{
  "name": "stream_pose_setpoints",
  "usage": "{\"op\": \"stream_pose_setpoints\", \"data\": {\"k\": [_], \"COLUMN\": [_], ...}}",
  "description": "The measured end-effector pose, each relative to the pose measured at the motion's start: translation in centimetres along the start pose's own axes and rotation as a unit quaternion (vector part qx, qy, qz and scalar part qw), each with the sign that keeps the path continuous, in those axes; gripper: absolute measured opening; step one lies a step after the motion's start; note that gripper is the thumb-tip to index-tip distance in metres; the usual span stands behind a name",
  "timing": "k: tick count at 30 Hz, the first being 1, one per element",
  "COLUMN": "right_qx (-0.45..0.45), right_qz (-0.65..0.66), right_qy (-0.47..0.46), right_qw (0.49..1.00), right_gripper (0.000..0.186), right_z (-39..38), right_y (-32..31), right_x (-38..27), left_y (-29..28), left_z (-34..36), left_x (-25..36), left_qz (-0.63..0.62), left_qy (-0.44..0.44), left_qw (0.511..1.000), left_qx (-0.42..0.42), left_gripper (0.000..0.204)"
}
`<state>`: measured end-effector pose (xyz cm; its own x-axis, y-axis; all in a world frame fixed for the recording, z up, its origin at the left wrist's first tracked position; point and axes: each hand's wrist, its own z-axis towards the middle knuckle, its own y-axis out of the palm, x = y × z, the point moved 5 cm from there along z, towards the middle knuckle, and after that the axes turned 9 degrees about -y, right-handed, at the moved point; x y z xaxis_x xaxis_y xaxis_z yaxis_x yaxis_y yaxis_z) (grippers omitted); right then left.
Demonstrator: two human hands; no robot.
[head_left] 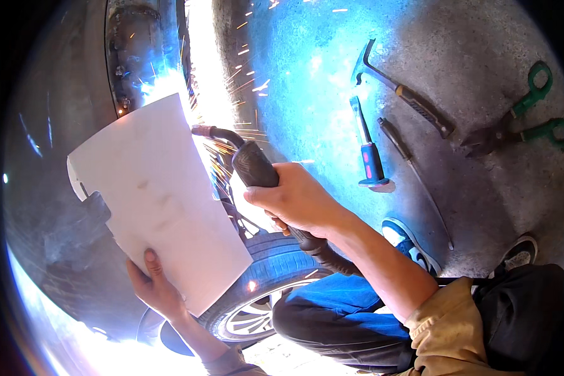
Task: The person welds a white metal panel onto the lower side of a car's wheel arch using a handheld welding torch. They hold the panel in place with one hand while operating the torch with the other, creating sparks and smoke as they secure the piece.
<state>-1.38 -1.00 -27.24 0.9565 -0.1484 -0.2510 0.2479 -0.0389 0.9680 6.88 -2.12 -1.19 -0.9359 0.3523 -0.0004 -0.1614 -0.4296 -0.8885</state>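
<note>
Left hand (160,288) clamped the lower edge of a flat, matte white sheet (166,197), thumb on its face, other fingers mostly hidden; probably angled to screen eyes from the arc glare. Right hand (304,197) wrapped closed round a black, ribbed-grip welding torch (255,166), curved tip just beside the sheet, sparks nearby. Green-handled metal snips (501,133) lay on grey concrete floor (457,47), perhaps for reach. No containers noted.

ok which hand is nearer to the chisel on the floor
Right: the right hand, gripping the welding torch, is left of and below the chisel in view; the left hand, holding the white sheet, is much farther left.
</note>
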Motion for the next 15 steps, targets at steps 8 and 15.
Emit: {"op": "stream_pose_setpoints", "data": {"k": [8,15], "right_qx": [-0.021,-0.004], "right_qz": [-0.034,0.059], "right_qy": [-0.011,0.009], "right_qw": [0.999,0.998], "right_gripper": [0.018,0.024], "right_z": [0.3,-0.1], "right_y": [0.0,-0.7], "right_x": [0.4,0.0], "left_y": [-0.7,-1.5], "left_z": [0.5,0.1], "left_x": [-0.6,-0.4], "left_qz": [0.067,-0.007], "left_qy": [0.002,-0.007], "left_qw": [0.998,0.997], "left_qx": [0.02,0.079], "left_gripper": [0.057,0.064]}}
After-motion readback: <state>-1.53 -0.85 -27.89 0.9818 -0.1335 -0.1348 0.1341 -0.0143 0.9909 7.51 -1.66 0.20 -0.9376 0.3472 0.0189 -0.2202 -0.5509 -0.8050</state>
